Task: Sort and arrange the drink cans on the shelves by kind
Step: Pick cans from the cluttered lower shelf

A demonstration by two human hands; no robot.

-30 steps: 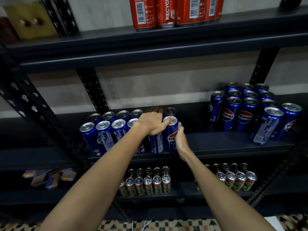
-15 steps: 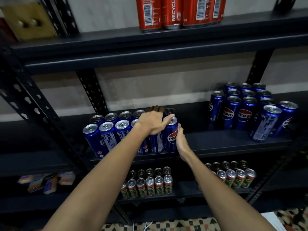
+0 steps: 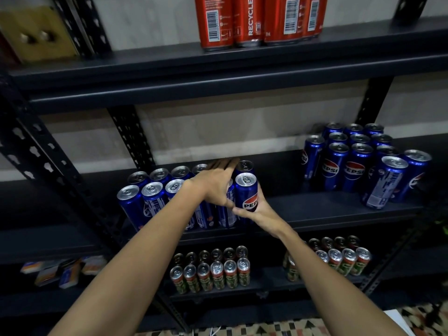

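Since the earlier frame, the end Pepsi can [image 3: 247,192] was gripped by the right hand [image 3: 258,209] on the middle shelf [image 3: 315,209]; the flat, spread left hand [image 3: 217,184] steadied neighbouring blue cans [image 3: 155,192], presumably for alignment.

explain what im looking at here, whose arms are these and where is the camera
There is no machine: these are a person's two bare arms, filmed by a camera worn on their head, looking forward and down at a dark metal shelf rack. The right hand grips one blue Pepsi can at the edge of a left cluster of blue cans. The left hand lies with straight fingers over that cluster's tops. A second group of blue cans stands further right, red cans above, and green and red cans on the shelf below.
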